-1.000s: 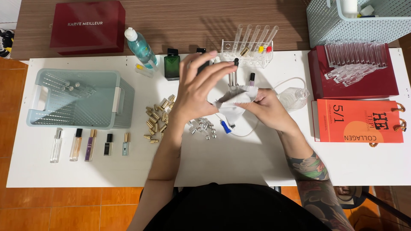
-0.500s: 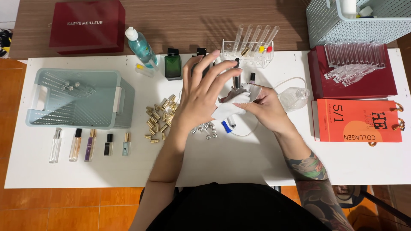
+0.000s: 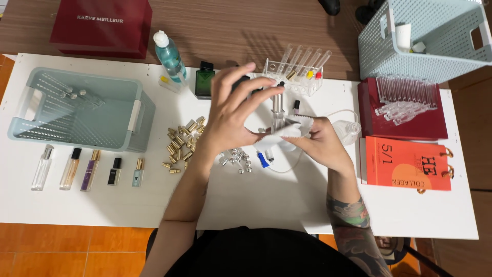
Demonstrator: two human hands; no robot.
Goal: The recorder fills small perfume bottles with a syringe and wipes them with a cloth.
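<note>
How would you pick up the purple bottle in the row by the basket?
Probably grip the purple bottle across its long sides, coming straight down from above. It lies flat on the table, with small gaps to the neighbours on each side, so the fingers must stay narrow.

Your left hand [image 3: 233, 115] and forearm are bare, with no sleeve, ring or watch. Your right hand [image 3: 320, 143] is bare too, and below it a multicoloured tattoo covers your right forearm. You wear a black top.
</note>
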